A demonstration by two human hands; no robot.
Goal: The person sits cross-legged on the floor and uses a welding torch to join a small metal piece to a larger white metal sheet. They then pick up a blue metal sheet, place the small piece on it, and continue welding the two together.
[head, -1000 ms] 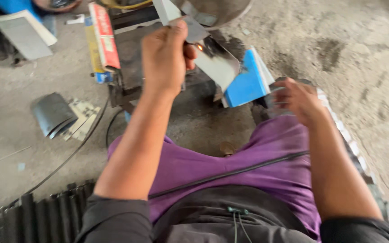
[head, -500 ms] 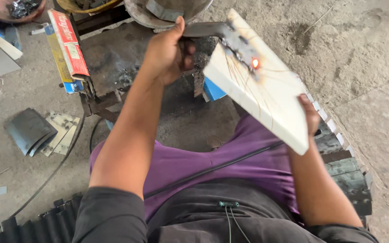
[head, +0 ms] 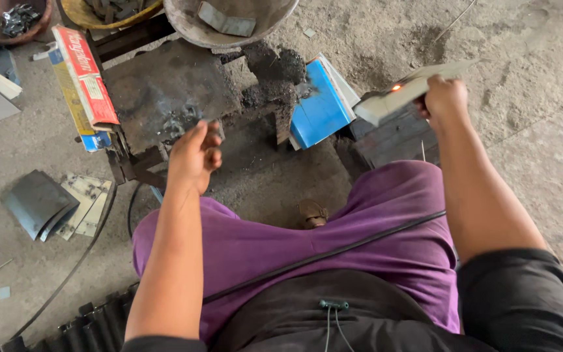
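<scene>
1. The right hand (head: 446, 98) holds a flat pale plate (head: 412, 88) out over the concrete floor (head: 542, 150), to the right of the low work block (head: 171, 91).
2. The plate is seen nearly edge-on. Its long axis runs from lower left to upper right, the nearer end pointing down toward the blue-covered booklets (head: 320, 104) and the far end rising away to the right.
3. A small orange glow (head: 397, 87) sits on the plate near its lower end.
4. The right hand is closed around the plate's upper part, fingers wrapped over the edge, the forearm stretched straight out from the shoulder.
5. The left hand (head: 193, 156) hovers at the front edge of the soot-blackened block, fingers loosely curled. A small grey piece shows at the fingertips, but I cannot tell whether they actually grip it.
6. The left arm reaches forward over the purple-clad knee (head: 242, 241).
7. A red and yellow carton (head: 83, 78) lies left of the block, and a metal bowl (head: 229, 23) stands behind it.
</scene>
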